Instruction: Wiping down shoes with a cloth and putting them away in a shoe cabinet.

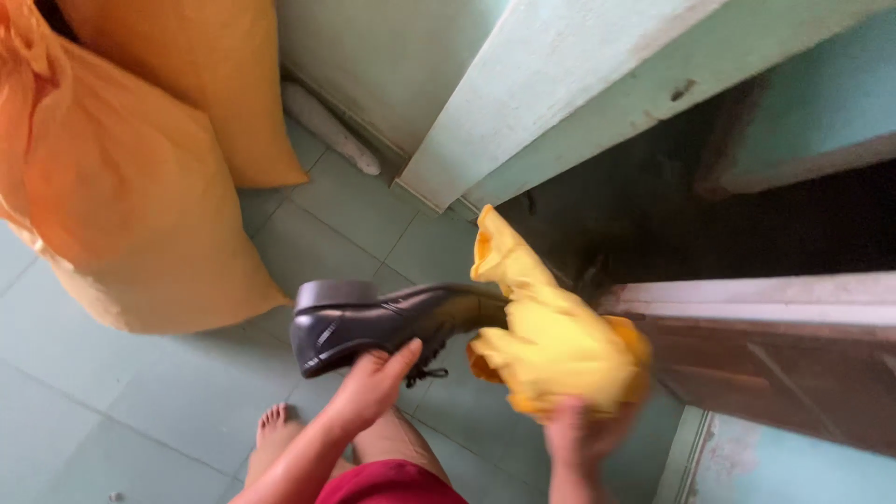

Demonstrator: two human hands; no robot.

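Left hand (pixel 373 381) curls under a black shoe (pixel 392 322) held sideways above open tiled floor (pixel 121 411), right hand (pixel 579 439) clutches a yellow cloth (pixel 551 341) against its toe, orange sacks (pixel 131 187) far left, doorframe edge (pixel 775 299) right.

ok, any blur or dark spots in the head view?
Head view: right hand and yellow cloth are motion-blurred; the black shoe in the left hand is fairly sharp with a soft sheen; the gap behind the door is deep in shadow; the orange sacks are evenly lit.
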